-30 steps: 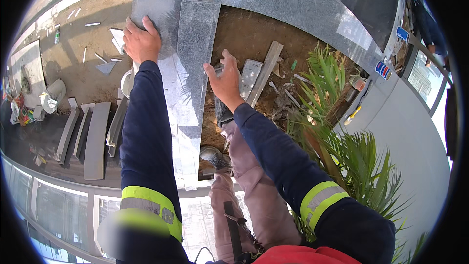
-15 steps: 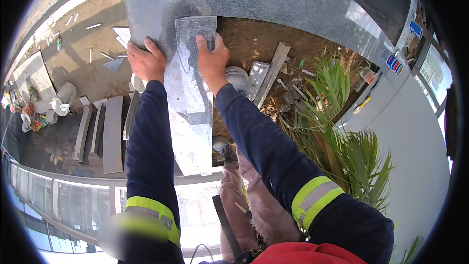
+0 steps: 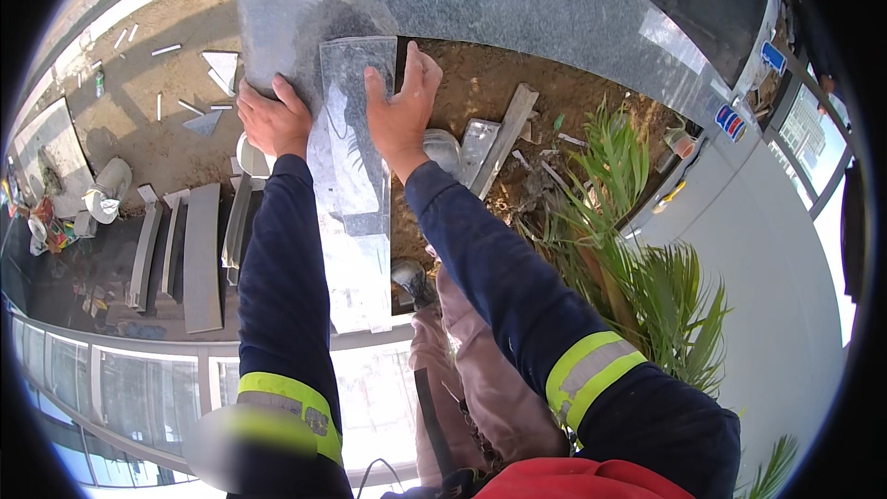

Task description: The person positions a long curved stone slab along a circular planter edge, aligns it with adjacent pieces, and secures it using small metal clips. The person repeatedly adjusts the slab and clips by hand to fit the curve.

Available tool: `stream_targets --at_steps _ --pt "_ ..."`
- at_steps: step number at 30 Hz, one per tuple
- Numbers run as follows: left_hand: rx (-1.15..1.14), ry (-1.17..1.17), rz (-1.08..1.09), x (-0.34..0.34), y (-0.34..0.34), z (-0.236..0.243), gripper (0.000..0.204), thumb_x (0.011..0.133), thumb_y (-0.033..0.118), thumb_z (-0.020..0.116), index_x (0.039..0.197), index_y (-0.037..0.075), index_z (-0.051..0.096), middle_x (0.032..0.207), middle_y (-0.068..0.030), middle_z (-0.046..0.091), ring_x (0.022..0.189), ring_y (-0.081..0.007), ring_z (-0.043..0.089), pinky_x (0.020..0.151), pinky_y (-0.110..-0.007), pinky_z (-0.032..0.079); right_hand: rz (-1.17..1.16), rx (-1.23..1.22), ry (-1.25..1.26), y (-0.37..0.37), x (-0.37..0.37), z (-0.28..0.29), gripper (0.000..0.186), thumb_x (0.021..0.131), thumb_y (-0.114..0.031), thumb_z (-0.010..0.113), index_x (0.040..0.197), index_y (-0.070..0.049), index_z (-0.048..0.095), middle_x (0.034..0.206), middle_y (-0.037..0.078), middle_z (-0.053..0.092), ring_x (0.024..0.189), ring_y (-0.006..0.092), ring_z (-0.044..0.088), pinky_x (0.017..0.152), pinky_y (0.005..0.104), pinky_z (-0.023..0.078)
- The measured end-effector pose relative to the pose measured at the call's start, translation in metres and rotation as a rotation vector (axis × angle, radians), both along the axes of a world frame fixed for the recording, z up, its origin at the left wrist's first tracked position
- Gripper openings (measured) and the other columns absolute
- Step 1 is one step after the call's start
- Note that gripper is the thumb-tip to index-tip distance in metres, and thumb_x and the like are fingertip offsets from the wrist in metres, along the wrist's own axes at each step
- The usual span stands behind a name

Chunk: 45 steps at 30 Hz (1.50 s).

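A long, narrow strip of grey polished stone [image 3: 356,185] runs toward me, its far end lying over a large grey stone slab [image 3: 277,14]. Thumb toward the strip, my left hand [image 3: 275,118] is closed over the slab's left edge, with its fingers bent around the side. At the strip's right edge, near the far end, my right hand [image 3: 405,111] has its thumb and fingers spread and raised. Its palm is close to the edge; whether it touches is not plain. A thin curved line shows on the strip between the hands.
Dusty ground holds a white bucket [image 3: 442,152], a plank [image 3: 506,140] and a palm plant [image 3: 637,268] to the right. Several long grey pieces [image 3: 203,259] lie at left, near a white sack [image 3: 109,189]. A pale curved wall [image 3: 767,249] bounds the right side.
My right hand has loosened from the strip's edge, its fingers now up and apart. My left hand stays on the slab's edge. The view has shifted slightly.
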<state>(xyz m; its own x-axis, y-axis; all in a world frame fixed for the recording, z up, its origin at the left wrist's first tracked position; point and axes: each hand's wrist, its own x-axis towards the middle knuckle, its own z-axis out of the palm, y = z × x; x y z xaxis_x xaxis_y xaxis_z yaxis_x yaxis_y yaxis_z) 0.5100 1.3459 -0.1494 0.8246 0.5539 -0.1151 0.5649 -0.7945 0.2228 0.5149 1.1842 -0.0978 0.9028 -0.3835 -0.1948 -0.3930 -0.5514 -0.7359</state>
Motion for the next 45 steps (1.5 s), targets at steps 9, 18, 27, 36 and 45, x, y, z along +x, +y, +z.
stream_targets --at_steps 9,18,27,36,45 --pt "-0.017 -0.001 0.004 0.001 0.000 -0.001 0.066 0.095 0.048 0.055 0.138 -0.001 0.051 0.123 -0.0225 0.062 0.117 -0.0420 0.059 0.096 -0.051 0.047 0.547 -0.260 -0.018 -0.017 0.030 0.002 0.087 0.073 -0.047 0.088 0.142 -0.007 0.054 0.139 0.017 0.046 0.132 0.0388 0.040 0.108 0.0510 0.038" --pt "-0.009 0.009 0.011 0.001 0.000 -0.002 0.066 0.094 0.049 0.056 0.137 0.000 0.052 0.122 -0.0220 0.062 0.115 -0.0418 0.059 0.095 -0.051 0.048 0.363 -0.251 0.096 0.020 0.027 0.000 0.100 0.062 -0.044 0.095 0.136 -0.002 0.044 0.140 0.019 0.037 0.138 0.0417 0.028 0.101 0.0514 0.049" --pt "-0.004 0.023 0.003 0.000 0.002 -0.001 0.066 0.094 0.049 0.056 0.136 -0.002 0.052 0.120 -0.0227 0.062 0.114 -0.0418 0.059 0.095 -0.050 0.048 0.319 -0.265 0.102 0.026 0.018 0.000 0.095 0.063 -0.036 0.094 0.137 -0.003 0.044 0.142 0.019 0.035 0.135 0.0413 0.031 0.096 0.0506 0.051" --pt "0.006 -0.027 -0.014 -0.001 0.001 -0.004 0.066 0.094 0.048 0.056 0.136 -0.003 0.052 0.122 -0.0241 0.062 0.115 -0.0429 0.059 0.097 -0.050 0.048 0.070 0.155 0.189 -0.011 -0.014 -0.007 0.115 0.075 -0.041 0.092 0.152 0.008 0.022 0.145 0.027 0.030 0.132 0.0401 0.040 0.107 0.0491 0.043" --pt "-0.017 0.015 0.009 -0.002 0.001 -0.008 0.066 0.095 0.048 0.055 0.135 -0.004 0.051 0.123 -0.0259 0.061 0.116 -0.0444 0.059 0.098 -0.051 0.047 -0.073 -0.166 0.382 0.052 -0.009 0.000 0.130 0.065 -0.037 0.095 0.153 0.015 0.014 0.144 0.035 0.037 0.132 0.0477 0.043 0.107 0.0507 0.043"
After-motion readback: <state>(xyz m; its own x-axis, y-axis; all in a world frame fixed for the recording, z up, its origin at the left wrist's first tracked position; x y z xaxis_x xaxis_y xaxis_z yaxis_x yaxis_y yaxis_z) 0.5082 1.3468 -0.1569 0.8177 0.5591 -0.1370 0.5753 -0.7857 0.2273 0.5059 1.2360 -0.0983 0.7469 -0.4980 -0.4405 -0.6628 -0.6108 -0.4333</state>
